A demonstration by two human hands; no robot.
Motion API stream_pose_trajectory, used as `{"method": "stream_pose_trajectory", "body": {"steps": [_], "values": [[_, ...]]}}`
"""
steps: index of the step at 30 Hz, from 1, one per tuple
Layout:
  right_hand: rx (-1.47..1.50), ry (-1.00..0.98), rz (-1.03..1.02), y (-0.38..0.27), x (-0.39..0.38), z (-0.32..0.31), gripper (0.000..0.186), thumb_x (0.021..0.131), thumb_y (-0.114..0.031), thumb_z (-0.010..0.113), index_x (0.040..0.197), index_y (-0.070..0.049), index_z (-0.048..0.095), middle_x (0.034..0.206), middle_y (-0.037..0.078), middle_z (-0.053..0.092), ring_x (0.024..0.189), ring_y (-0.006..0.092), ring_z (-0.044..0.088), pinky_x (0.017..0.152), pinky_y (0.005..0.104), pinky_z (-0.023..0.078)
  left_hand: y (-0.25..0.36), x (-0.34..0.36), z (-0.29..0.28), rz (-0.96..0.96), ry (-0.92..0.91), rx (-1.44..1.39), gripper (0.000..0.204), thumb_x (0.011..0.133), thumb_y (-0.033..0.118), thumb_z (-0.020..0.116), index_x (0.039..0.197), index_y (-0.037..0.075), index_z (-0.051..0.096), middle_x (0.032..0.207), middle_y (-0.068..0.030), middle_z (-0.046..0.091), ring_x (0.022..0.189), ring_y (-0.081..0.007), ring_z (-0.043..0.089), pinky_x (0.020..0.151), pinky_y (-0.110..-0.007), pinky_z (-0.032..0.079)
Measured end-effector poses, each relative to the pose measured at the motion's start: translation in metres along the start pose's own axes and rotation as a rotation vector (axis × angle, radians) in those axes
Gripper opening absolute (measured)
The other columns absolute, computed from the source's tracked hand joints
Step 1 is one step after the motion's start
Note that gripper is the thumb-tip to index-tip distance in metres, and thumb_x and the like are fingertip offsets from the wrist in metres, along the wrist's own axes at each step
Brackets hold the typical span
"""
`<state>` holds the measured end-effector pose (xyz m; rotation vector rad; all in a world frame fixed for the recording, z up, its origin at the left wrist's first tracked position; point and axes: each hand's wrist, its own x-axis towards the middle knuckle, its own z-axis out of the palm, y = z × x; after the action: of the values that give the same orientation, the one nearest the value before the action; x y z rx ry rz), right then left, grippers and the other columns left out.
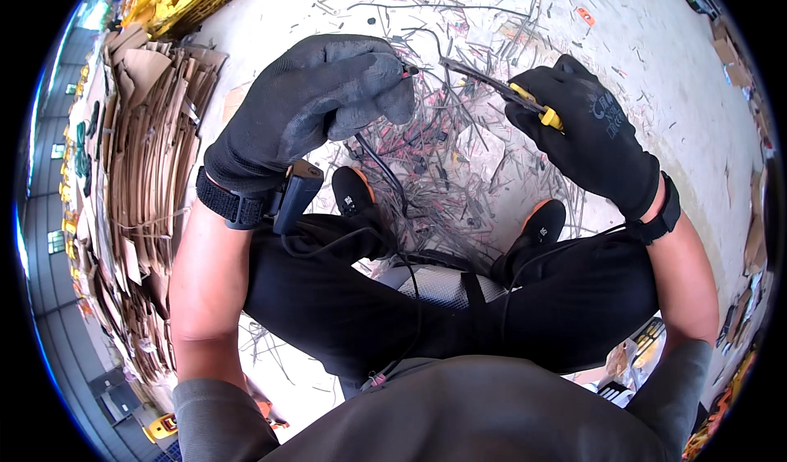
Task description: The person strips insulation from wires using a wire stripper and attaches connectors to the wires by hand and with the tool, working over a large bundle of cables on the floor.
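Below, wire scraps (pixel 447 163) littered the floor (pixel 656 44) around the shoes (pixel 352 191), with stacked cardboard (pixel 152 191) at the left. The left hand (pixel 332 89), curled inward, was clamped on a black cable (pixel 381 165) hanging beneath it; the right hand (pixel 582 126) gripped yellow-handled pliers (pixel 492 82), tip pointing leftward.

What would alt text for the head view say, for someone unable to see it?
Gloved left hand gripping a black cable; gloved right hand holding yellow-handled pliers. Thin scraps litter the pale floor around two dark shoes, with stacked cardboard on the left.
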<state>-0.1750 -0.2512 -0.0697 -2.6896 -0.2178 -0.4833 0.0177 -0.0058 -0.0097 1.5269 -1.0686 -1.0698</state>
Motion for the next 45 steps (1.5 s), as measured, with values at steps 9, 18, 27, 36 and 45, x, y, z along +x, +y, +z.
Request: {"method": "stream_pose_trajectory", "body": {"steps": [9, 18, 27, 36, 45], "values": [[-0.279, 0.139, 0.082, -0.014, 0.01, -0.011, 0.039, 0.078, -0.005, 0.071, 0.115, -0.012, 0.062, 0.101, 0.008, 0.066, 0.096, 0.0298, 0.061, 0.077, 0.0391, 0.053, -0.02, -0.002, 0.001, 0.321, -0.012, 0.273, 0.028, 0.098, 0.013, 0.061, 0.12, -0.003, 0.062, 0.104, -0.0124, 0.066, 0.087, -0.016, 0.063, 0.076, -0.027, 0.051], [0.668, -0.242, 0.618, -0.027, 0.006, 0.0, 0.027, 0.096, -0.028, 0.066, 0.104, -0.002, 0.064, 0.076, 0.008, 0.063, 0.065, 0.0155, 0.06, 0.06, 0.0309, 0.047, -0.012, 0.024, 0.044, -0.057, 0.228, -0.064, 0.025, 0.095, 0.021, 0.062, 0.111, 0.003, 0.066, 0.072, 0.0073, 0.049, 0.058, -0.0017, 0.038, 0.054, -0.018, 0.03], [0.914, 0.013, 0.496, -0.022, 0.02, -0.003, 0.03, 0.097, -0.03, 0.065, 0.102, -0.001, 0.07, 0.08, 0.002, 0.068, 0.071, 0.0071, 0.061, 0.064, 0.0233, 0.047, -0.008, 0.038, 0.07, -0.055, 0.146, 0.176, 0.028, 0.09, 0.007, 0.068, 0.116, 0.004, 0.059, 0.104, -0.0006, 0.061, 0.087, -0.0041, 0.056, 0.074, -0.02, 0.049], [0.96, -0.023, 0.538, -0.027, 0.022, 0.0, 0.029, 0.096, -0.029, 0.067, 0.105, -0.001, 0.071, 0.081, 0.003, 0.068, 0.074, 0.0073, 0.062, 0.066, 0.0239, 0.049, -0.018, 0.038, 0.074, 0.157, 0.231, 0.439, 0.024, 0.086, 0.006, 0.07, 0.107, 0.003, 0.06, 0.091, -0.006, 0.061, 0.08, -0.0133, 0.059, 0.074, -0.029, 0.051], [0.97, -0.082, 0.512, -0.026, 0.022, -0.007, 0.025, 0.095, -0.02, 0.064, 0.108, 0.0, 0.07, 0.077, 0.002, 0.066, 0.067, 0.0074, 0.059, 0.061, 0.0233, 0.046, -0.008, 0.027, 0.076, 0.176, 0.201, 0.496, 0.035, 0.086, 0.008, 0.072, 0.115, 0.002, 0.055, 0.096, -0.011, 0.061, 0.083, -0.0191, 0.062, 0.076, -0.031, 0.051]]}}
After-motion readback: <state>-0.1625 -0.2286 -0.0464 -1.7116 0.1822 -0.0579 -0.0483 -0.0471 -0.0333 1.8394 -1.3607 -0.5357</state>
